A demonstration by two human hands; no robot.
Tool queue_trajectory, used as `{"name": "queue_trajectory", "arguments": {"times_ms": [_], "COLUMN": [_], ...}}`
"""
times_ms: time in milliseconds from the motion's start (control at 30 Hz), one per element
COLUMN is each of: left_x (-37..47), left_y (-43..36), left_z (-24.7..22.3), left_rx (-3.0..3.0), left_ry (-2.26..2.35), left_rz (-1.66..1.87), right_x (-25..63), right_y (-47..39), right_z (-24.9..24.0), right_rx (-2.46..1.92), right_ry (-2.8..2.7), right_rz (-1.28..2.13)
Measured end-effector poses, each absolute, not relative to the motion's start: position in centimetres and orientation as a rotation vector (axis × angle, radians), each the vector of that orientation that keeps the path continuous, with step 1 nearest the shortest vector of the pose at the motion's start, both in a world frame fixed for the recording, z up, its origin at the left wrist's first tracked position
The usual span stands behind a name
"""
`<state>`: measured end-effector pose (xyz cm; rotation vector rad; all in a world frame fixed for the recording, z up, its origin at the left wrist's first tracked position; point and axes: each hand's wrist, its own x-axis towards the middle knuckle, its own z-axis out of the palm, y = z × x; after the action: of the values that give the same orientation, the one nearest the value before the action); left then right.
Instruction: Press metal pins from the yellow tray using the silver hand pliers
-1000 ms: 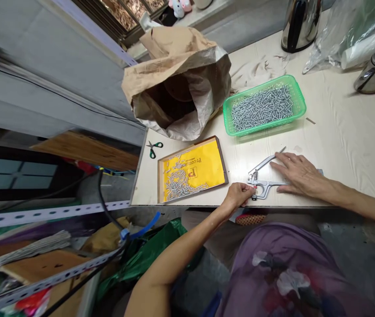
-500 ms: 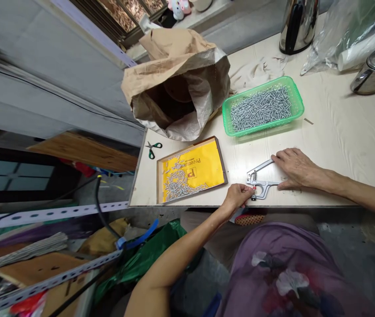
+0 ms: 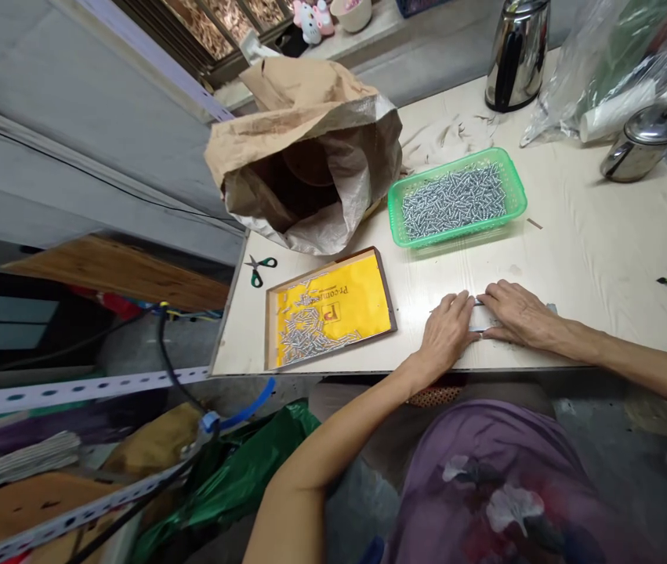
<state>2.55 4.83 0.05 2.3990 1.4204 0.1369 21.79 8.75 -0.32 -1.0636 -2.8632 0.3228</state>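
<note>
Yellow tray lining (image 3: 368,291) here says "Pr-comp…", rest's too blurry. Left hand (image 3: 446,330) and right hand (image 3: 515,315), both half-curled, grip silver pliers (image 3: 477,303) near this wood-grain table's front edge (image 3: 309,371), grey wall (image 3: 103,117) alongside.

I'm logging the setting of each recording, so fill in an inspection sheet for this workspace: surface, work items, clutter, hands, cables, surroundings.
Surface: pale wood-grain table; a thin dark strip lies on it.
Work items: metal hand tool, mostly hidden; yellow-lined tray with small silver pieces toward its left side; green basket holding many similar ones.
Clutter: scissors, open brown bag, kettle, lidded metal cup, clear plastic bag.
Hands: left hand and right hand over the tool, fingertips close together; exact grip hidden.
Cables: black cable or hose curving left of the table.
Surroundings: toy and bowl on the windowsill; green plastic sheeting below.
</note>
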Motion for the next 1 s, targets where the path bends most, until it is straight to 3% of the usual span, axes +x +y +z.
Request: {"name": "queue_trajectory", "arguments": {"times_ms": [200, 533, 1000], "left_x": [3.0, 4.6, 4.6], "left_y": [7.0, 7.2, 6.9], "left_z": [-0.4, 0.8, 1.0], "left_rx": [2.383, 2.478, 2.552], "left_ry": [1.226, 1.285, 1.12], "left_rz": [0.014, -0.189, -0.213], "right_x": [22.9, 23.9, 23.9], "right_y": [9.2, 8.4, 6.9], "right_z": [-0.5, -0.1, -0.3], "right_rx": [-1.055, -1.142, -1.102], "right_ry": [-2.874, -2.867, -2.841], "right_rz": [0.394, 0.304, 0.301]}}
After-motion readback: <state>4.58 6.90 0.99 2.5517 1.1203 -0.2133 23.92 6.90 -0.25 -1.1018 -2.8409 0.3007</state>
